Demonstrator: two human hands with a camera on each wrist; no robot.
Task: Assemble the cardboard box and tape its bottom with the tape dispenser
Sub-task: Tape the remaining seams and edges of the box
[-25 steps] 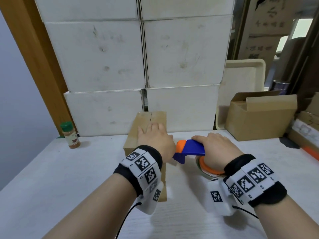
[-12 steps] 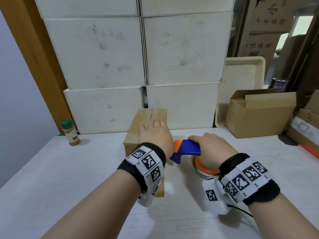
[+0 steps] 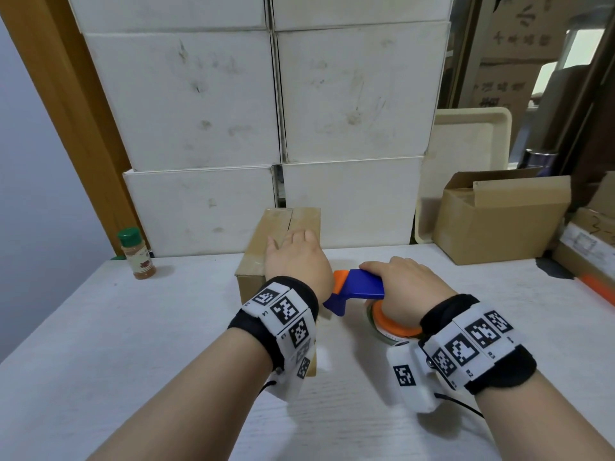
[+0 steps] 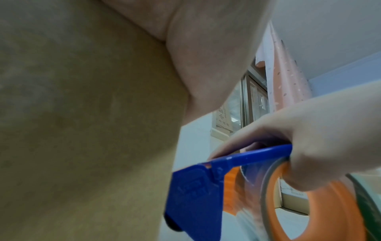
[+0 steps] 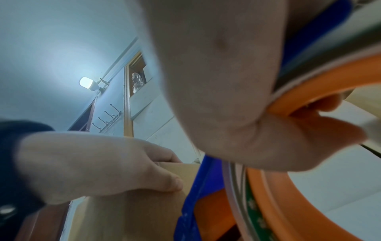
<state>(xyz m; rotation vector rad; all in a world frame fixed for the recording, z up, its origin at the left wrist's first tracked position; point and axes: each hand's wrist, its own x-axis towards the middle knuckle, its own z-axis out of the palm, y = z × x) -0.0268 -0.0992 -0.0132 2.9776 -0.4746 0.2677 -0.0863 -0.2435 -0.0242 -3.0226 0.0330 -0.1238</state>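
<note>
A small brown cardboard box (image 3: 283, 224) stands on the white table (image 3: 100, 327) with its flaps folded closed on top, the seam running away from me. My left hand (image 3: 296, 257) lies flat on the top with straight fingers, pressing the flaps down; the thumb (image 5: 164, 184) lies on the box's top right edge. My right hand (image 3: 406, 287) grips the blue and orange tape dispenser (image 3: 359, 291) through its orange ring (image 4: 309, 203), just right of the box. The dispenser's blue head (image 4: 193, 195) is beside the box's right side wall (image 4: 82, 130).
White cartons (image 3: 266, 128) are stacked behind the box. A spice jar with a green lid (image 3: 136, 254) stands at the left. An open cardboard box (image 3: 499, 217) and a cream tray (image 3: 466, 134) are at the back right. More boxes (image 3: 589, 241) lie at the right edge.
Both hands have shifted slightly: the dispenser has moved a little left, closer to the box's right side. My left hand stays flat on the flaps.
</note>
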